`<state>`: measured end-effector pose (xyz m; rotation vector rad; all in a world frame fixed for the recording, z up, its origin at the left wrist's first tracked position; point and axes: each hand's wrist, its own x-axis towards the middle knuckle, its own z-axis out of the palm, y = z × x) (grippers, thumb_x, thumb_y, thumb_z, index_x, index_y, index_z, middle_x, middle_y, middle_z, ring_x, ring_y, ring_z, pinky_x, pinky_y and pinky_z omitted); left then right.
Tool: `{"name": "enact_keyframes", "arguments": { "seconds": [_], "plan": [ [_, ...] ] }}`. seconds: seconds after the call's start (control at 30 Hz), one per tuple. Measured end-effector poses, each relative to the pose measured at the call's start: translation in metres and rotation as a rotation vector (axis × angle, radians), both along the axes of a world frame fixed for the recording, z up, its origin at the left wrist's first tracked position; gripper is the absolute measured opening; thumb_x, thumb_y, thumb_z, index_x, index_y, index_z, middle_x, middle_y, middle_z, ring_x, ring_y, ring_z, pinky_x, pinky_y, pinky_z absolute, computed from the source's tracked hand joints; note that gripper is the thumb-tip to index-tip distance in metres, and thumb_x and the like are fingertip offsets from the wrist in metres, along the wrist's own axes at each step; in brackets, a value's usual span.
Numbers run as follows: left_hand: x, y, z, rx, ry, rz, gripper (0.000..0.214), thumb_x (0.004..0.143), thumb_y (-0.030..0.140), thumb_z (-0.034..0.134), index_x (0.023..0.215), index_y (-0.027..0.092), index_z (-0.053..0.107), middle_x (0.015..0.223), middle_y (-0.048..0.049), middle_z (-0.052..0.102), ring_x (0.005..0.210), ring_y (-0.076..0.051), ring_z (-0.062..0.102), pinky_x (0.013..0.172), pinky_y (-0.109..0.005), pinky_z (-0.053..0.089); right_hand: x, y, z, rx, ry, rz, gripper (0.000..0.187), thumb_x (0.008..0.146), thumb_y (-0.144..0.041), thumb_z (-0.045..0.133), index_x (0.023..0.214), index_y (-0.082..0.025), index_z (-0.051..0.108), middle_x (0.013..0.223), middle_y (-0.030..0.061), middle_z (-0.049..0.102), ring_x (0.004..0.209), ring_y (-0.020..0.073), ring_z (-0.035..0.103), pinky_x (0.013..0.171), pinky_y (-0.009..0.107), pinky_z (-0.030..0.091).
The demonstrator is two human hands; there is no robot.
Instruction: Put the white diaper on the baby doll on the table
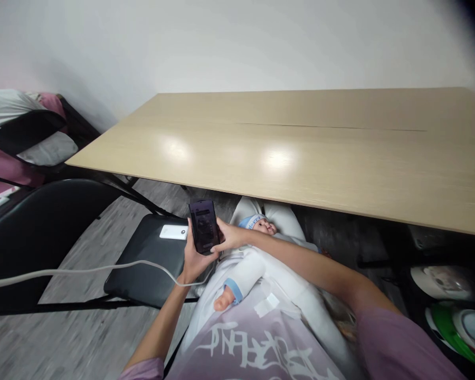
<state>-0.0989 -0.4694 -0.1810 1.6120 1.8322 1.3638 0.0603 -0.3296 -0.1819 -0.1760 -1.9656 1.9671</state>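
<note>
The blue-and-white cap (252, 221) on the doll (248, 270) bears a word like "HOPPY" or "HAPPY", its second letter unclear. Nearer, the purple shirt (257, 327) shows large white stylised lettering, not surely readable. Text on the phone (204, 227) is illegible.

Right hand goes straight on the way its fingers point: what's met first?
The phone, which the right hand is touching. Past it come the left hand and, in the picture, the white device, probably lower, though depth is unclear.
</note>
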Motion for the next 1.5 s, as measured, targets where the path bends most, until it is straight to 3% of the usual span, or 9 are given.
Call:
{"name": "enact_keyframes", "arguments": {
  "seconds": [0.07, 0.23, 0.37, 0.47, 0.67, 0.9, 1.13, 1.3, 1.5],
  "plan": [
    [0.002, 0.0, 0.001, -0.007, -0.006, 0.007, 0.139, 0.068, 0.039, 0.095, 0.173, 0.025, 0.005, 0.165, -0.0182, 0.045, 0.148, -0.036, 0.051, 0.123, -0.053, 0.043, -0.001, 0.0, 0.002, -0.098, 0.002, -0.002, 0.125, 0.074, -0.042, 0.094, 0.168, -0.023, 0.015, 0.156, 0.0143, 0.049, 0.136, 0.0267, 0.053, 0.112, 0.038, 0.048],
    [0.005, -0.002, 0.007, -0.033, -0.021, 0.021, 0.141, 0.068, 0.04, 0.096, 0.173, 0.024, 0.004, 0.16, -0.0192, 0.051, 0.143, -0.035, 0.057, 0.121, -0.052, 0.046, -0.002, 0.001, 0.005, -0.297, -0.06, -0.052, 0.066, 0.096, -0.062, 0.066, 0.146, -0.022, 0.052, 0.12, 0.0061, 0.069, 0.102, 0.0196, 0.066, 0.088, 0.032, 0.056],
    [0.006, -0.003, 0.011, -0.067, -0.016, 0.032, 0.14, 0.068, 0.042, 0.096, 0.173, 0.024, 0.006, 0.159, -0.0193, 0.053, 0.141, -0.036, 0.059, 0.117, -0.051, 0.051, -0.004, 0.002, 0.006, -0.295, -0.056, -0.119, 0.052, 0.098, -0.068, 0.059, 0.119, -0.021, 0.065, 0.1, 0.0037, 0.071, 0.091, 0.0192, 0.066, 0.081, 0.032, 0.055],
    [0.006, -0.003, 0.011, -0.083, -0.008, 0.029, 0.14, 0.068, 0.042, 0.095, 0.173, 0.025, 0.005, 0.157, -0.0189, 0.055, 0.138, -0.036, 0.062, 0.114, -0.052, 0.053, -0.005, 0.003, 0.006, -0.28, -0.062, -0.175, 0.051, 0.097, -0.07, 0.06, 0.103, -0.02, 0.066, 0.095, 0.0032, 0.071, 0.089, 0.0188, 0.065, 0.081, 0.031, 0.054],
    [0.009, 0.002, 0.009, -0.026, 0.025, 0.003, 0.135, 0.071, 0.04, 0.094, 0.173, 0.026, 0.007, 0.161, -0.0194, 0.049, 0.144, -0.036, 0.055, 0.119, -0.053, 0.048, -0.005, 0.005, 0.005, -0.24, -0.095, -0.252, 0.051, 0.096, -0.069, 0.06, 0.093, -0.019, 0.065, 0.088, 0.0012, 0.069, 0.082, 0.0164, 0.062, 0.076, 0.03, 0.052],
    [0.013, 0.005, 0.006, -0.054, 0.031, -0.003, 0.13, 0.075, 0.039, 0.09, 0.173, 0.024, 0.006, 0.161, -0.0199, 0.05, 0.144, -0.034, 0.056, 0.115, -0.049, 0.053, -0.006, 0.003, 0.013, -0.206, -0.114, -0.286, 0.05, 0.086, -0.058, 0.08, 0.114, -0.017, 0.072, 0.107, 0.0046, 0.075, 0.103, 0.0224, 0.068, 0.092, 0.035, 0.055],
    [0.015, 0.006, 0.008, -0.084, 0.182, -0.011, 0.125, 0.082, 0.042, 0.085, 0.173, 0.02, 0.003, 0.16, -0.0222, 0.051, 0.139, -0.034, 0.061, 0.111, -0.048, 0.055, -0.007, 0.001, 0.019, -0.204, -0.214, -0.335, 0.053, 0.09, -0.066, 0.073, 0.113, -0.018, 0.075, 0.094, 0.0051, 0.076, 0.1, 0.0247, 0.07, 0.089, 0.037, 0.057],
    [0.015, 0.002, 0.007, -0.165, 0.085, 0.01, 0.128, 0.08, 0.042, 0.085, 0.173, 0.023, 0.0, 0.153, -0.0201, 0.059, 0.132, -0.033, 0.066, 0.106, -0.048, 0.058, -0.003, 0.003, 0.02, -0.175, -0.306, -0.332, 0.058, 0.094, -0.072, 0.063, 0.109, -0.017, 0.075, 0.091, 0.0066, 0.074, 0.095, 0.0254, 0.069, 0.087, 0.039, 0.057],
    [0.005, -0.008, -0.009, -0.093, 0.018, 0.045, 0.132, 0.07, 0.038, 0.093, 0.173, 0.025, 0.011, 0.168, -0.0186, 0.039, 0.154, -0.036, 0.043, 0.125, -0.053, 0.039, 0.001, 0.01, 0.024, -0.091, -0.448, -0.359, 0.059, 0.092, -0.079, 0.059, 0.092, -0.021, 0.07, 0.086, 0.003, 0.071, 0.083, 0.0215, 0.066, 0.082, 0.036, 0.054]
  ]
}}
